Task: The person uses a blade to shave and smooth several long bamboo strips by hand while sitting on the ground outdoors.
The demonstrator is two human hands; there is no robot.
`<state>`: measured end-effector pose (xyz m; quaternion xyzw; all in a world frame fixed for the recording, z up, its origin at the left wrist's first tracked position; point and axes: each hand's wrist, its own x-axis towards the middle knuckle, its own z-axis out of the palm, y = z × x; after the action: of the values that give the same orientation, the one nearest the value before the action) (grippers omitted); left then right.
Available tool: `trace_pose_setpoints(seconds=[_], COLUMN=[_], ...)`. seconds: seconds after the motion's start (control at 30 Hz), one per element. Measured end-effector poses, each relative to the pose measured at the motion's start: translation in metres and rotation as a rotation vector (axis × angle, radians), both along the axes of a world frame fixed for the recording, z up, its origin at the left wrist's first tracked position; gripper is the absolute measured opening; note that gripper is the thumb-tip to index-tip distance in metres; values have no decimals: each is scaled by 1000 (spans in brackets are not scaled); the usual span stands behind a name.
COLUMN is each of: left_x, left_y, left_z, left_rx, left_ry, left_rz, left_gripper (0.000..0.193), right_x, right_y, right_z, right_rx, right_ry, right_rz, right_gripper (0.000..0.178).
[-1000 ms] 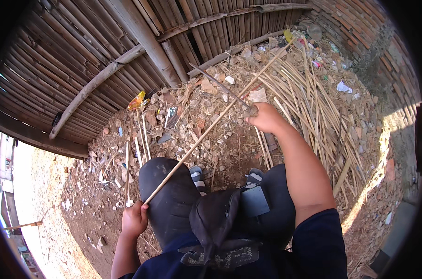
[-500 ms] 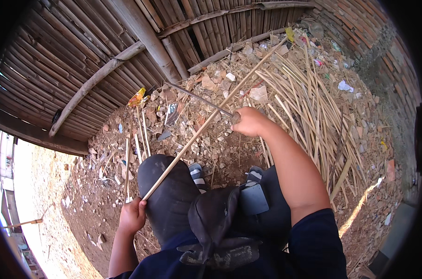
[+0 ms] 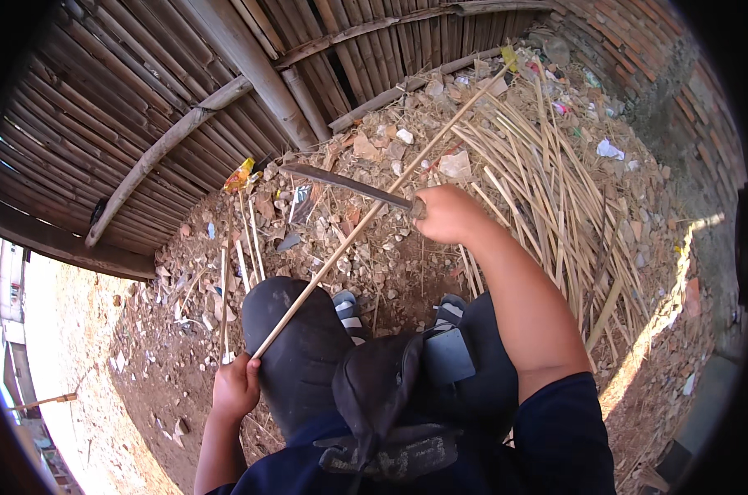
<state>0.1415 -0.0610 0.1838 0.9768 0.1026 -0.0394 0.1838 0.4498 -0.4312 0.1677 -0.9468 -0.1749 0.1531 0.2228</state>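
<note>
A person holds a thin stick and a long knife.
The left hand (image 3: pixel 236 385) is closed around the low end of the stick (image 3: pixel 341 250), next to the left knee (image 3: pixel 308 363). The stick slants up over that knee, and its far end is near the top of a big pile of sticks (image 3: pixel 555 190). The right hand (image 3: pixel 446 214) grips the handle of the knife (image 3: pixel 341 181). The blade points left and crosses the stick; I cannot tell if they touch. Stones (image 3: pixel 363 147) lie on the dirt. A flat, dark block (image 3: pixel 449 356) rests on the lap.
</note>
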Motion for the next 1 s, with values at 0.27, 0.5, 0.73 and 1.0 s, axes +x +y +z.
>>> trace_pose_setpoints(seconds=[0.27, 0.5, 0.73, 1.0], left_x=[-5, -25, -31, -23], left_y=[6, 10, 15, 7], left_z=[2, 3, -13, -11], left_rx=[-46, -154, -247, 20], left_ry=[10, 59, 71, -42], left_rz=[-25, 38, 103, 1], left_gripper=[38, 43, 42, 34], right_x=[-26, -41, -47, 13], right_y=[3, 1, 11, -34], right_z=[36, 41, 49, -2], right_rx=[-69, -127, -174, -3], right_ry=[-60, -239, -281, -190], right_rz=[234, 404, 269, -198], right_gripper=[36, 39, 31, 24])
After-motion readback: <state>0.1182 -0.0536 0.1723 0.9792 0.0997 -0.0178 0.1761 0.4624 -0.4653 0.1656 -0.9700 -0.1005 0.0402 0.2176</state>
